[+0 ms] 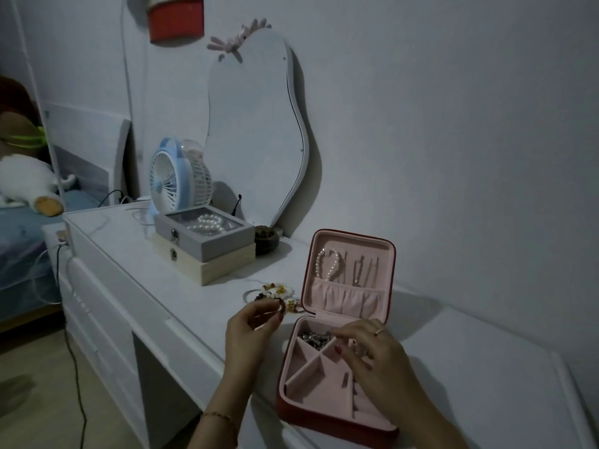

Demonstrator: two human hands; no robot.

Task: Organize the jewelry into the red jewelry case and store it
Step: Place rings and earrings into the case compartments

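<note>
Left hand (251, 322) pinches beaded bracelet (274, 294): light, floppy, grab by strand. Right hand (372, 348), fingers curled, in red jewelry case (337, 422); grip unclear.

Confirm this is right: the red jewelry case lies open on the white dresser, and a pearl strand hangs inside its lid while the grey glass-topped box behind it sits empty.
Not quite. In the head view the grey glass-topped box is not empty: pearls show through its glass. The rest holds: the red jewelry case lies open on the white dresser, pearl strand inside its lid.

No legible txt or labels anywhere.
</note>
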